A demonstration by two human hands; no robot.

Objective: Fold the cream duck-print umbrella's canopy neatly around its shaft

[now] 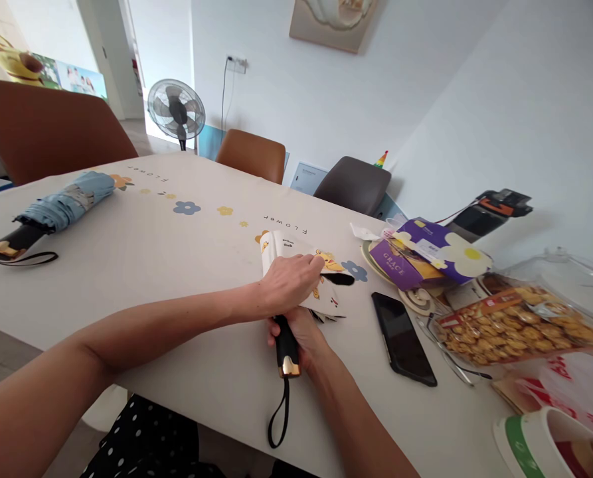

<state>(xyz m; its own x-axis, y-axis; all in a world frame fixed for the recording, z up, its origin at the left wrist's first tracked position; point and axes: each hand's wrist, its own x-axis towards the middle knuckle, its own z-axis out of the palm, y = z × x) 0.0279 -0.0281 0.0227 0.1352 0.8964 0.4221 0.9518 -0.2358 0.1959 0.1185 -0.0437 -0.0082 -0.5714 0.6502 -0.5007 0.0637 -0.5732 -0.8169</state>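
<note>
To the right on the table point(201, 345), a clear packet point(520, 325) full of golden-brown biscuits. Above it in view, a purple box point(433, 252), contents unclear. At the lower right, a white tub point(525, 441) with a green band, something brown inside, too cut off to identify. In the middle near the table's front edge, a white umbrella point(286, 247) with loosely folded, duck-printed cloth. Points its black handle point(287, 345), gold-tipped, toward the person, with the cloth end away; runs lengthwise roughly straight out from the body. Grips the handle in the right hand point(303, 335); clamps the left hand point(291, 282) over the cloth, close together and overlapping in view. Between umbrella and packet, a dark phone point(404, 338); well apart at left, a folded blue umbrella point(72, 202).
</note>
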